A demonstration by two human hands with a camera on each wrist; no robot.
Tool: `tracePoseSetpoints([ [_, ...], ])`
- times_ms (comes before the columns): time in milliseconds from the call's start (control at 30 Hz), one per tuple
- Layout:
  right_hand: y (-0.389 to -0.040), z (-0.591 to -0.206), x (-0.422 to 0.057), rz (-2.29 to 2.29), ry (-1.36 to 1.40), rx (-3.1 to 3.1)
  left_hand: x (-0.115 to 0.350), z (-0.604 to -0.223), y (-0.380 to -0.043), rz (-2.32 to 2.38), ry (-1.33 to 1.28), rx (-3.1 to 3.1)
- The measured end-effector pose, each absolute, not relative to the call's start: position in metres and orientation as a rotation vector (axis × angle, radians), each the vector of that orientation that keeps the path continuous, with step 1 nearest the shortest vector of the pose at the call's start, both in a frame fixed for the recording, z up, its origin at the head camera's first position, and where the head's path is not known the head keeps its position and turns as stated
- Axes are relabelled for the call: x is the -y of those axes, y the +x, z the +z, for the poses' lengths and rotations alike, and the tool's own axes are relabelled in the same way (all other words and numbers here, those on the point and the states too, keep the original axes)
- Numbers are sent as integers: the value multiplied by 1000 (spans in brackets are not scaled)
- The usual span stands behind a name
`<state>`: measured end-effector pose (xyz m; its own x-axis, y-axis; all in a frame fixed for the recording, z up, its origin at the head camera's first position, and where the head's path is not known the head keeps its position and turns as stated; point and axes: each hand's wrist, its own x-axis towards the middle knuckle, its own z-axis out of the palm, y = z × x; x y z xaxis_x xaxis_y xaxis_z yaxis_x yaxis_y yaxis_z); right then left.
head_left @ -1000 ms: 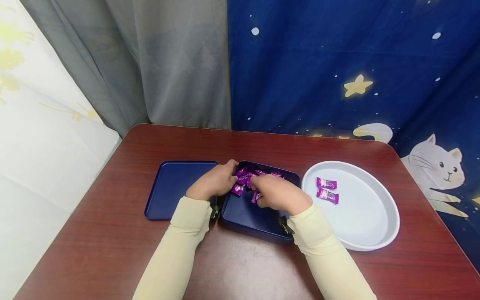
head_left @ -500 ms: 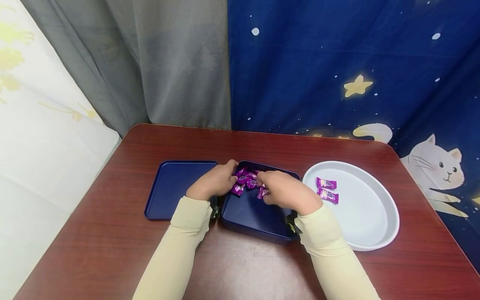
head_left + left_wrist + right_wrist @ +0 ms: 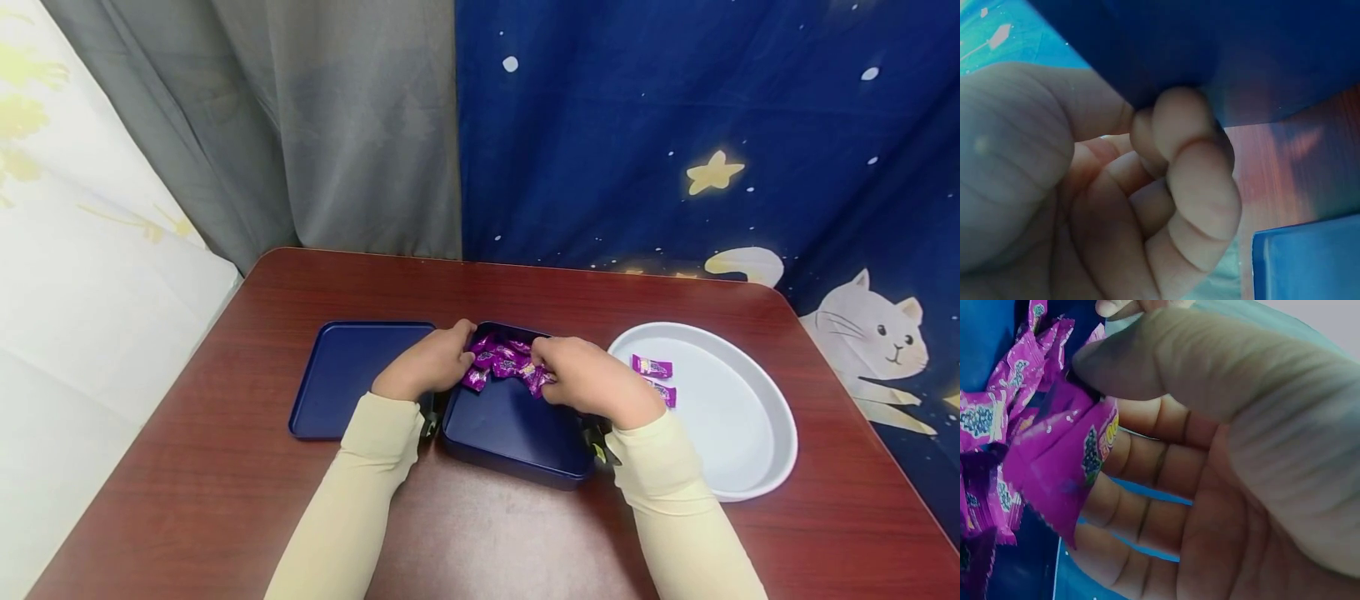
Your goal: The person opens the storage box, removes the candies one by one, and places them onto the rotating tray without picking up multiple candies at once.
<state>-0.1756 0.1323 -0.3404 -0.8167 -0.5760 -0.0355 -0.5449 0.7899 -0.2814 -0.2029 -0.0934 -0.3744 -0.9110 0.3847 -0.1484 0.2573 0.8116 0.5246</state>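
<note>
Head view, centre: one navy box [image 3: 517,427], which the left hand [image 3: 429,361] gripped; one purple packet [image 3: 1057,462], which the right hand [image 3: 588,379] pinched.

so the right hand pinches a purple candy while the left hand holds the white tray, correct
Not quite: the left hand grips the blue box instead, as the head and left wrist views show. The right hand does pinch a purple candy.

Right hand [image 3: 588,379] pinching candy [image 3: 537,382] in box [image 3: 517,429]

Pile [image 3: 497,357] just left of grip. Left hand [image 3: 427,364] farther left, holding box's left rim; lid [image 3: 348,375] beyond. Right of grip: tray [image 3: 723,446], two wrapped candies [image 3: 651,367] inside.
</note>
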Motion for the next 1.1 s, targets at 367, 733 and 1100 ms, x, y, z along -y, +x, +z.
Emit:
tracePoseSetpoints([
  [367,-181,-336,-157,-465,-866,-2900,93,-375,-204,749,496,-2749],
  [733,-186,-334,-190,-515,-674,-2913,94,-376,-205,741,518,-2757],
  [1100,-194,-339,-226,-515,-435,-2890,94,-376,-205,749,510,-2751],
])
